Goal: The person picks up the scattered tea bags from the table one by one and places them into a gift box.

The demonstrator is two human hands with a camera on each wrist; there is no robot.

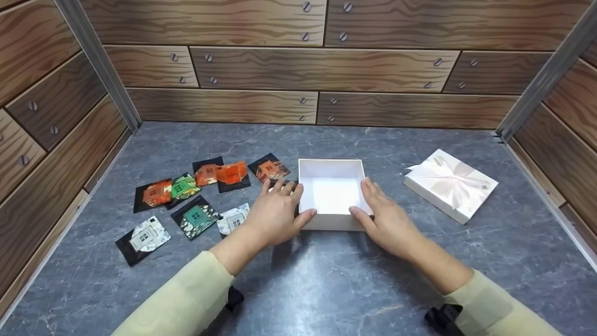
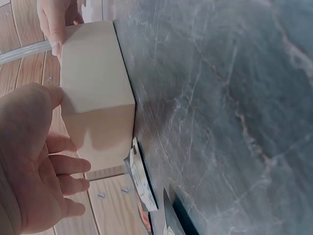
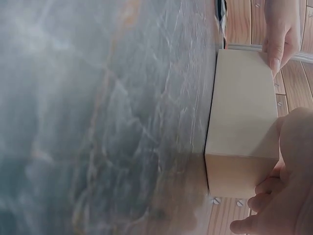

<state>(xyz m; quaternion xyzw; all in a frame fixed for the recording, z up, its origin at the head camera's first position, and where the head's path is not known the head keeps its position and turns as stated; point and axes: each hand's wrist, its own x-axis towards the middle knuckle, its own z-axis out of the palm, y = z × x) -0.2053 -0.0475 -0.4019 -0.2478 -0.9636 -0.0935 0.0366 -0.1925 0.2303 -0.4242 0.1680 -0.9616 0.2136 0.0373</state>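
Note:
A white box (image 1: 330, 222) with no lid on stands on the table, its bright inside showing from above. At its near left corner is my left hand (image 1: 276, 212), the thumb touching the top edge and the fingers loosely extended along the left wall. In the left wrist view several of these fingers (image 2: 73, 186) stand apart from the box wall (image 2: 95, 68). My right hand (image 1: 392, 224) touches the opposite side, with straight fingers along the right wall and the thumb at the near rim. The right wrist view shows the box's plain outer walls (image 3: 242, 103).
Left of the box lie several flat printed sachets, among them a dark green one (image 1: 196, 217), an orange one (image 1: 269, 168) and a white one (image 1: 148, 236). A white lid with a ribbon bow (image 1: 452, 184) lies at the right. Wood-patterned walls (image 1: 322, 70) enclose the grey table.

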